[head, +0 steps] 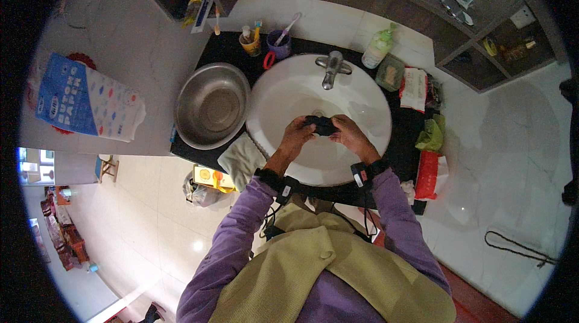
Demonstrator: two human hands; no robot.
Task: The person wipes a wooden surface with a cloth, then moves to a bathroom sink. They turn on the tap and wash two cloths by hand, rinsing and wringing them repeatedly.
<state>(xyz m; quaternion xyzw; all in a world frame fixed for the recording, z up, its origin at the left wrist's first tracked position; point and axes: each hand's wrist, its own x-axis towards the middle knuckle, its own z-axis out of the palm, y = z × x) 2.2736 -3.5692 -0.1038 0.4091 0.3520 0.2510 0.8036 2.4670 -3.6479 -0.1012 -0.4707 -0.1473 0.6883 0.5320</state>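
Both of my hands meet over the white washbasin [289, 164], just in front of the drain. Between them is a small bunched black cloth-like item [322, 125]; what exactly it is I cannot tell. My left hand [296, 136] grips its left end with thumb and fingers. The right end is pinched in my right hand [353, 135]. A chrome faucet [334, 68] stands at the basin's back rim, and no water stream shows under it. Wired bands circle both wrists.
A steel bowl [190, 110] and a pale cloth [244, 158] lie left of the basin. Behind stand a purple cup [285, 49] with a toothbrush and a green pump bottle [380, 47]. At right are a green container [390, 74] and a red packet [427, 176]. Shelves [398, 6] overhang the back.
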